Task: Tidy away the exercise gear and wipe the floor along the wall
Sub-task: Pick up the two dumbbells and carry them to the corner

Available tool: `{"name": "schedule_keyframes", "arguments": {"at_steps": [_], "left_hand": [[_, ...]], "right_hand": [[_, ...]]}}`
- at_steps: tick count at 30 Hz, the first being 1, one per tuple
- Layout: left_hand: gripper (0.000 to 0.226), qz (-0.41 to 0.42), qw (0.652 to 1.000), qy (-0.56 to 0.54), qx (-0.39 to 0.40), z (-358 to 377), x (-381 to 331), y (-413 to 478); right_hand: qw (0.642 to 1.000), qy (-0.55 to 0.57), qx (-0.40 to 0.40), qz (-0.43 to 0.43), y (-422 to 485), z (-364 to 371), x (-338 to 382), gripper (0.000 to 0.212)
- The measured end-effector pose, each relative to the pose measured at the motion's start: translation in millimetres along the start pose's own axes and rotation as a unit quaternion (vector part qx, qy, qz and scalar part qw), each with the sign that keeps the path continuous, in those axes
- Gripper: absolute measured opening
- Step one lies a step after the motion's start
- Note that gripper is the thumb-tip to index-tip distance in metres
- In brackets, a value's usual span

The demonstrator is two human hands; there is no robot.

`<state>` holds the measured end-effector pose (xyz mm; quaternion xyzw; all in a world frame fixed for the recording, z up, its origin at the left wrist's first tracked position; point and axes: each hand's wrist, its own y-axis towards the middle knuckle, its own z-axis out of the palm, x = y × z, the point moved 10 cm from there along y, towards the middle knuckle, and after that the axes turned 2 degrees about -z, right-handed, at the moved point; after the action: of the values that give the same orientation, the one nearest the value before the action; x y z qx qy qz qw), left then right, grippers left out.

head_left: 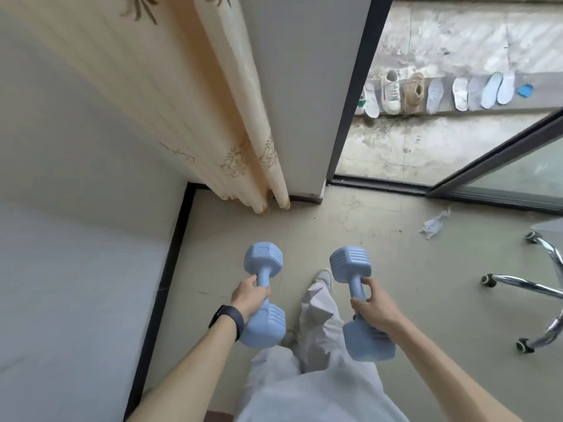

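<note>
View looking down from a standing person's head. Each hand holds a pale blue dumbbell above a beige tiled floor (380, 239), a little short of the hem of a cream curtain (237, 123) hanging in the room's corner. The left hand (248, 300), with a dark band (227, 319) on its wrist, has its fingers wrapped fully round the handle of the left dumbbell (264, 258). The right hand (373, 310) grips the right dumbbell (351, 264) the same way, with fingers and thumb closed round the handle. Both dumbbells point roughly toward the curtain, side by side but apart, with a pale trouser leg between them. To the right of the curtain a crumpled scrap of paper (434, 223) lies on the floor. Further right stands a chrome chair base (530, 287) on castors. Beyond the curtain, outside an open doorway, shoes and insoles (391, 92) stand in a row.
</note>
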<state>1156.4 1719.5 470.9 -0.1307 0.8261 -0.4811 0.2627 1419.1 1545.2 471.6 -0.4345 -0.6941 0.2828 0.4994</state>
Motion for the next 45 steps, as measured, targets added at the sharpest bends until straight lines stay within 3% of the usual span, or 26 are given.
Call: {"name": "schedule_keyframes", "arguments": {"at_steps": [7,11,14,22,28,32,45], "left_hand": [[0.008,-0.033,0.998,0.055,0.010,24,-47,93],[0.028,-0.056,0.995,0.081,0.034,47,-50,161],[0.023,-0.055,0.991,0.105,0.059,66,-51,212],[0.017,-0.032,0.984,0.155,0.083,114,-36,353],[0.019,0.006,0.981,0.179,0.074,136,-23,443],[0.015,0.014,0.980,0.181,0.076,151,-11,499],[0.058,0.088,0.989,0.121,0.003,185,-21,644]], "right_hand": [[0.996,-0.040,0.043,0.074,102,10,7,0.062],[0.992,-0.035,0.050,0.111,168,29,1,0.064],[0.991,-0.026,0.045,0.125,215,41,-5,0.062],[0.989,-0.022,0.046,0.142,339,95,-42,0.035],[0.992,0.001,0.032,0.124,432,133,-62,0.025],[0.994,0.018,0.022,0.107,490,160,-79,0.032],[0.996,0.051,-0.045,0.049,638,193,-90,0.045]]}}
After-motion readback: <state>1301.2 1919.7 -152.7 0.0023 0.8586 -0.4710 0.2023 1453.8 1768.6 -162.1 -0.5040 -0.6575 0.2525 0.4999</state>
